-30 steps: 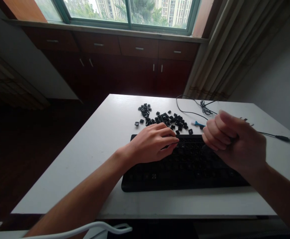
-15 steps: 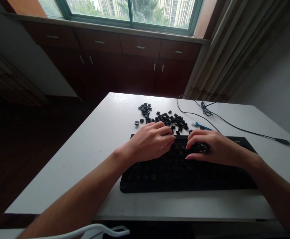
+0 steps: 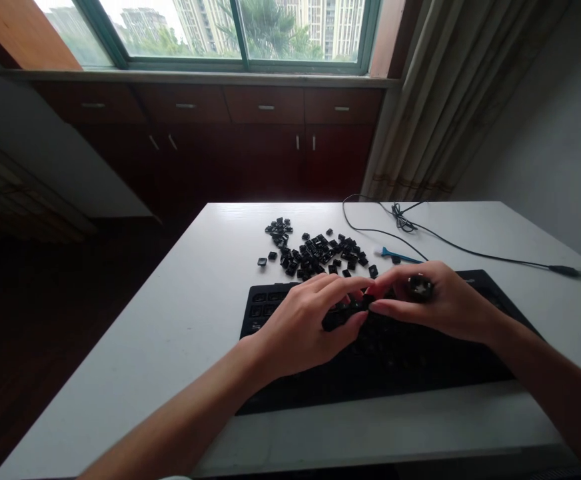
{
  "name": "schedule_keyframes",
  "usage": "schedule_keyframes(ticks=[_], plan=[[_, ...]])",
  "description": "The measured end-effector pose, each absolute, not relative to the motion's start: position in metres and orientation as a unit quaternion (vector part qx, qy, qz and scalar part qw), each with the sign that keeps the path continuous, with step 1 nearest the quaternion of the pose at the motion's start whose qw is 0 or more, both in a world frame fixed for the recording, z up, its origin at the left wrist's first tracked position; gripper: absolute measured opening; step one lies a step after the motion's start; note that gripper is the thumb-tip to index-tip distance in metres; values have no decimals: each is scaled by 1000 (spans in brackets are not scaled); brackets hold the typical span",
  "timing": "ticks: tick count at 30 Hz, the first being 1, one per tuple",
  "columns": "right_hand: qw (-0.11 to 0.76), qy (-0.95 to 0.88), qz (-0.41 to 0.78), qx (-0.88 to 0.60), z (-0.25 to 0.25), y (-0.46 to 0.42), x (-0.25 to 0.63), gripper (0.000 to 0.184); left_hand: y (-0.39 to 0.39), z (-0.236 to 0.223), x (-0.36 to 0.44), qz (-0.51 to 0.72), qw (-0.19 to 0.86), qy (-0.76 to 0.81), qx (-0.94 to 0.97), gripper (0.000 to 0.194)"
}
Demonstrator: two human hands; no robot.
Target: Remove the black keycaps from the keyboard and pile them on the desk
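A black keyboard [image 3: 320, 397] lies on the white table, partly hidden under both hands. Over its upper middle, the fingertips of my right hand [image 3: 420, 297] are closed on a small black keycap [image 3: 368, 301]. A round black object with shiny spots [image 3: 420, 287] rests against the same hand; its kind is unclear. My left hand [image 3: 308, 323] comes in from the other side, its index finger and thumb curved around the same keycap and meeting the right fingertips. Loose black keycaps [image 3: 315, 252] lie heaped just behind the keyboard.
Right of the heap lies a blue brush [image 3: 395, 255]. A black cable [image 3: 480, 250] crosses the back right of the table [image 3: 170, 313], with a tied bundle and a plug end. Farther back stand brown cabinets [image 3: 265, 153] below a window.
My left hand has moved right, bringing its fingertips to the right hand's. A keycap now shows between them. The view has tilted up, and the keyboard sits at a slightly different angle.
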State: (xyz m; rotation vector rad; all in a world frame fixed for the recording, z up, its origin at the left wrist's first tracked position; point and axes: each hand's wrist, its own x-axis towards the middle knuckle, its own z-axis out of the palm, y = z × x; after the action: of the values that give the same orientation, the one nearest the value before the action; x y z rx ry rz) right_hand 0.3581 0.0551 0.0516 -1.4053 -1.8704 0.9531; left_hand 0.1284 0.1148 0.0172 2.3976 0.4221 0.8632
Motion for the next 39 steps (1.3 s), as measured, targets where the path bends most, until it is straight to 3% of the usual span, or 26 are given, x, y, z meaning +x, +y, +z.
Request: schedule_keyframes(ticks=[9,14,39], plan=[[325,-579,549,-508,43,55,354,34,113,16,132,400,315,154,847,25],[338,-524,605,-495,35,56,355,37,115,14,132,409,313,154,844,27],[309,-546,639,-446,42,55,353,31,119,20,128,453,242,109,851,30]])
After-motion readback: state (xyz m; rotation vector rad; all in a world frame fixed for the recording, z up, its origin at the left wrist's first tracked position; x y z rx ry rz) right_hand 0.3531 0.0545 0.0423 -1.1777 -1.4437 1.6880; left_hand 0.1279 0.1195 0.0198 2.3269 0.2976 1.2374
